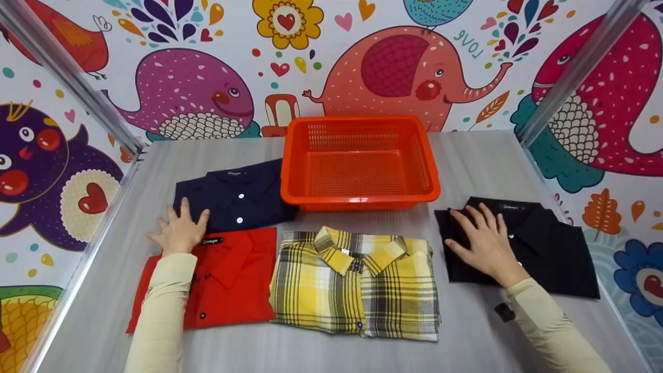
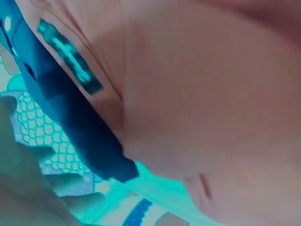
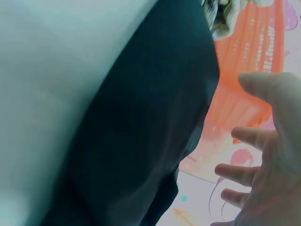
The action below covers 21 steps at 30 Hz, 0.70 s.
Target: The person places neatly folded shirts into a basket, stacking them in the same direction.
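Observation:
My left hand (image 1: 181, 230) spreads its fingers over the lower left of a folded navy shirt (image 1: 259, 199) and the top of a folded red shirt (image 1: 235, 290). Its fingers look straight in the left wrist view, with nothing between them. Over the left part of a folded black shirt (image 1: 562, 259) is my right hand (image 1: 484, 248), fingers apart and holding nothing. Whether either hand touches the cloth I cannot tell. Between the hands lies a folded yellow plaid shirt (image 1: 393, 300), its collar facing the back.
An orange plastic basket (image 1: 360, 199) with nothing in it stands at the back middle, beside the navy shirt. A small black piece (image 1: 504, 312) shows by my right wrist. Walls printed with cartoon animals (image 1: 191, 88) and metal corner posts (image 1: 585, 72) enclose the grey table (image 1: 471, 336).

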Motion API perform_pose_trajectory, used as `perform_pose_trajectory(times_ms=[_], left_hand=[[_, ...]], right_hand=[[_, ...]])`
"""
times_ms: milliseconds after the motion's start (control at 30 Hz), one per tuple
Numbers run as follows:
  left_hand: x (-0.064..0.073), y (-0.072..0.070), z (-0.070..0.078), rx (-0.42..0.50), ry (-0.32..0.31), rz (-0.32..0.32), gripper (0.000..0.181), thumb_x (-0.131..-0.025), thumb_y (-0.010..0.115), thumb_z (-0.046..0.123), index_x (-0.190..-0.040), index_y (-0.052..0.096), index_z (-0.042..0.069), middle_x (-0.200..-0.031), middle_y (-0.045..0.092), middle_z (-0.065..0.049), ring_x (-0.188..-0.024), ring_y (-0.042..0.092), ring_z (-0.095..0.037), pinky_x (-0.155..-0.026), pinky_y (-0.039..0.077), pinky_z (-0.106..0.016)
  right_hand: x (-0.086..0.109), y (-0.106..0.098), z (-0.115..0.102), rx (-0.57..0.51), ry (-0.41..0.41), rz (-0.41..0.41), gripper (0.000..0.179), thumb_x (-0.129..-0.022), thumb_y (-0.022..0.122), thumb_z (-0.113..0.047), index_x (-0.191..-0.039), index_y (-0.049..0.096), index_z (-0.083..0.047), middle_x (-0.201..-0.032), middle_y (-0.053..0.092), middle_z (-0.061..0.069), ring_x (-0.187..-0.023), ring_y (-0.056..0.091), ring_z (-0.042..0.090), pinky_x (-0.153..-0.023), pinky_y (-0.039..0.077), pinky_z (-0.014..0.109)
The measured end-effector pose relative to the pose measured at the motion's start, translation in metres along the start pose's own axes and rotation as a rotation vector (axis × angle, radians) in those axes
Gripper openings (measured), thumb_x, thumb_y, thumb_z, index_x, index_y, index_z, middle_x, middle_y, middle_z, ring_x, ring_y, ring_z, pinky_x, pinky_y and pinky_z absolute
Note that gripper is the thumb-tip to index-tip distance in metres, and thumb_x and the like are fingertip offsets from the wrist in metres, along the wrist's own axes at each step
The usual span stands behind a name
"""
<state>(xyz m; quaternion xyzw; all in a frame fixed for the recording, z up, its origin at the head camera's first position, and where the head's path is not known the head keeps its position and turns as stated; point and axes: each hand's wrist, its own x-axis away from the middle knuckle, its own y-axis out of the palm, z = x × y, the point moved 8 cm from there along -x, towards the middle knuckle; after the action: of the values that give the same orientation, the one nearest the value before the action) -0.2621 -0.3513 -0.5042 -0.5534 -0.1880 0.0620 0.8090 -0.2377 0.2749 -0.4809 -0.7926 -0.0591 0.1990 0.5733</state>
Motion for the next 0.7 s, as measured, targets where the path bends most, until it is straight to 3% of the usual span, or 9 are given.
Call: perform_pose_trajectory(times_ms=[167, 400, 700], left_hand=[[-0.012, -0.003, -0.014, 0.067, -0.086, 0.017, 0.081, -0.100, 0.031, 0.050, -0.150, 0.002, -0.008, -0.144, 0.012, -0.045, -0.128, 0.017, -0.063, -0.098, 0.011, -0.075], [-0.023, -0.002, -0.028, 0.120, -0.143, -0.013, 0.074, -0.100, 0.030, 0.041, -0.139, 0.019, -0.021, -0.133, 0.031, -0.047, -0.119, 0.035, -0.060, -0.098, 0.032, -0.064], [-0.028, -0.008, -0.021, 0.119, -0.174, -0.047, 0.073, -0.100, 0.028, 0.040, -0.139, 0.022, -0.021, -0.131, 0.029, -0.050, -0.121, 0.033, -0.060, -0.098, 0.034, -0.061]], right_hand=[[0.001, -0.003, -0.020, 0.007, -0.065, 0.043, 0.054, -0.081, 0.076, -0.023, -0.129, 0.058, -0.004, -0.132, 0.049, 0.026, -0.132, 0.026, 0.048, -0.100, 0.021, 0.070], [0.000, -0.002, -0.053, -0.039, -0.142, 0.033, 0.044, -0.080, 0.076, -0.017, -0.119, 0.063, -0.001, -0.125, 0.055, 0.025, -0.128, 0.036, 0.047, -0.097, 0.032, 0.065], [-0.021, 0.001, -0.118, -0.122, -0.327, -0.022, 0.040, -0.082, 0.076, -0.017, -0.118, 0.063, -0.002, -0.119, 0.059, 0.020, -0.124, 0.042, 0.045, -0.099, 0.036, 0.059]])
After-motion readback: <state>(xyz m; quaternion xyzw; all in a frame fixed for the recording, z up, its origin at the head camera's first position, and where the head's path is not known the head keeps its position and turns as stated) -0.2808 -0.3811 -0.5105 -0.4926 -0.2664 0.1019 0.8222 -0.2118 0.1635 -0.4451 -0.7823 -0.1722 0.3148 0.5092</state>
